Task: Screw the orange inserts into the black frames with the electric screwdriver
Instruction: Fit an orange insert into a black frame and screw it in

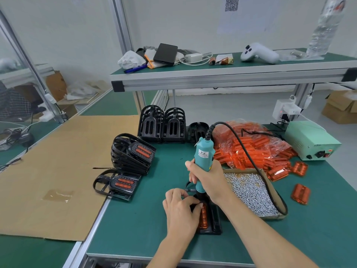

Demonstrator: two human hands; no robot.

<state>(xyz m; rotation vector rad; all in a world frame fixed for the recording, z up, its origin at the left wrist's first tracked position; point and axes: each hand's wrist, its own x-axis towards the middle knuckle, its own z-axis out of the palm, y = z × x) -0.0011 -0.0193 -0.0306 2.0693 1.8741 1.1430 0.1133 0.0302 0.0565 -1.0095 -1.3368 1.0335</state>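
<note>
The right hand [207, 176] has its grip closed around the electric screwdriver [203, 157], held upright. Just below it, the left hand [180, 208] pinches the black frame [214, 219] with its orange insert [203, 217] on the table [135, 219]. Both parts look light, stiff plastic and could slide, so hold the frame by its edges.

Teal screwdriver [203, 157], orange inserts [251, 149], black frames [161, 123], green mat [135, 225], brown cardboard [58, 171], silver screws [251, 192].

Walls: plain white wall [77, 35].
Worktop: green mat [135, 219], aluminium edge.
Shelf: green-topped shelf [231, 69] on aluminium posts.
Floor: pale grey floor [231, 105].
</note>
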